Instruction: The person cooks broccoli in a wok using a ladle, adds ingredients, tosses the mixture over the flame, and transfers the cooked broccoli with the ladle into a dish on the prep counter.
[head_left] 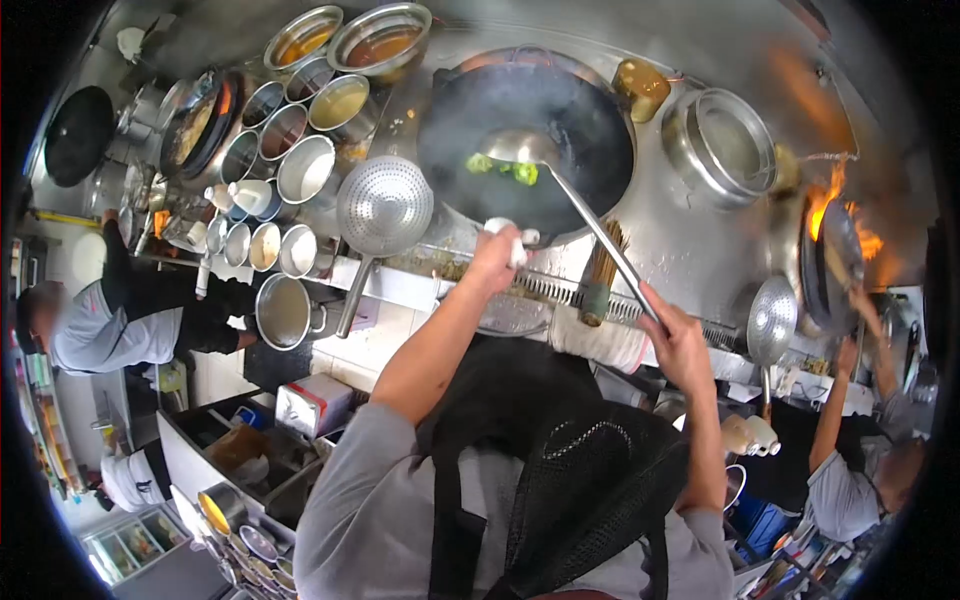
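A large dark wok (460, 110) sits on the steel range in front of me, with steam over it. Bright green vegetables (522, 173) lie inside it, beside the bowl of a long-handled ladle (603, 232). My right hand (682, 342) is closed round the ladle's handle end. At the wok's near rim, my left hand (490, 265) is closed on a white cloth (514, 240); any handle beneath it is hidden. Left of the wok rests a perforated strainer (385, 207), and a bamboo brush (604, 265) stands to the right near the range's front edge.
Several metal pots of sauces (340, 103) crowd the left. Stacked steel basins (725, 145) sit at right, before another wok with flames (835, 215). A folded towel (598, 338) lies on the front edge. Co-workers stand left (130, 320) and right (850, 490).
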